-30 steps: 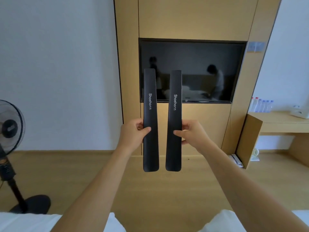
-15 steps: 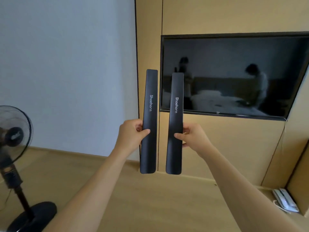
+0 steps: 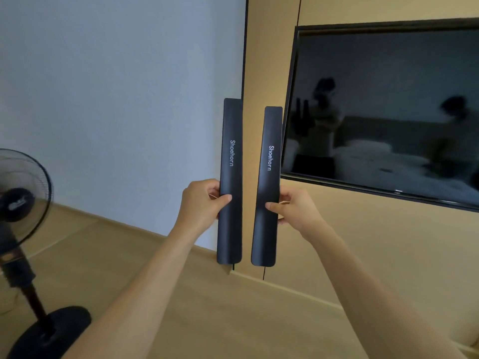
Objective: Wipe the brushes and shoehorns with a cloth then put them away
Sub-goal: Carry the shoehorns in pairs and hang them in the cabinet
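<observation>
Head view: I've got 2 black shoehorns up in front of me, both upright, side by side with a narrow gap between them, not touching.

My left hand (image 3: pixel 204 203) grips the left shoehorn (image 3: pixel 230 182) a bit below its middle, thumb across the front face, fingers curled round the back. It stands near vertical; its top overlaps the dark seam where the blue-grey wall (image 3: pixel 116 99) meets the wood panel (image 3: pixel 267 60).

My right hand (image 3: pixel 293 211) pinches the right shoehorn (image 3: pixel 267 187) at about the same height, thumb on the front, fingers behind. This one leans slightly, top to the right, and its top sits a little lower than the left one's. Both carry white "Shoehorn" lettering running down the upper half. Rounded wider ends point down, squarer ends up.

Behind them: the TV (image 3: pixel 388 112) is set in the wood panel at right, screen dark, showing dim reflections of a room and blurred figures. A black pedestal fan (image 3: pixel 20 198) stands at the left edge on the wood floor (image 3: pixel 207 320). Both my forearms come in bare from the bottom of frame.
</observation>
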### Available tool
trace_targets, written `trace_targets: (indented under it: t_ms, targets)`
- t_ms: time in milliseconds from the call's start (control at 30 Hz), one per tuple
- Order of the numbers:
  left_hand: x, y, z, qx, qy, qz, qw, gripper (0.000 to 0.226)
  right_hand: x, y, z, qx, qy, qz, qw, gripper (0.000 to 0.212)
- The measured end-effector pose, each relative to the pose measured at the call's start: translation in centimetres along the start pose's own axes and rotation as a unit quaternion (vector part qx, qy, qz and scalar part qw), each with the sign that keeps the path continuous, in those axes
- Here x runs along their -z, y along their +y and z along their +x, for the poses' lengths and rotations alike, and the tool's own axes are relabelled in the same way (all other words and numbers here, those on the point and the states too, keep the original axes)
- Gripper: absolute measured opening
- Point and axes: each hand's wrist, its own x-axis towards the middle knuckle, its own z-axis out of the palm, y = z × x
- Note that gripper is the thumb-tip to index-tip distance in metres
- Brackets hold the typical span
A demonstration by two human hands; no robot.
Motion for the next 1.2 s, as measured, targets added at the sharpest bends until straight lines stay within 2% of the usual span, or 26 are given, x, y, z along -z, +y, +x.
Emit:
trace_targets:
  t_ms: [133, 367, 500, 600, 967, 1200]
  targets:
    - [-0.2, -4.6, 7.0, 0.009, 0.017, -0.025, 0.999, 0.014, -2.6, 1.3, 8.2, 0.005, -0.015, -0.004, 1.0, 0.026]
    - [0.8, -11.7, 19.7, 0.016, 0.036, -0.016, 0.999, 0.008, -7.0, 2.1, 22.3, 0.016, -0.039, 0.003, 0.999, 0.024]
    - [1.8, -15.8, 24.5, 0.037, 0.046, -0.011, 0.998, 0.009, -10.1, 2.6, 28.3, 0.014, -0.054, 0.016, 0.998, 0.032]
    - [3.1, -18.9, 27.5, 0.051, 0.058, 0.001, 0.997, 0.008, -12.9, 3.1, 33.0, 0.023, -0.072, 0.032, 0.997, 0.024]
    - [10.7, -31.8, 39.4, 0.104, 0.154, 0.072, 0.98, 0.01, -28.4, 4.4, 53.4, 0.064, -0.18, 0.121, 0.974, 0.027]
    - [16.3, -38.7, 49.8, 0.144, 0.248, 0.124, 0.95, 0.008, -38.2, 2.2, 68.4, 0.117, -0.271, 0.132, 0.946, 0.03]
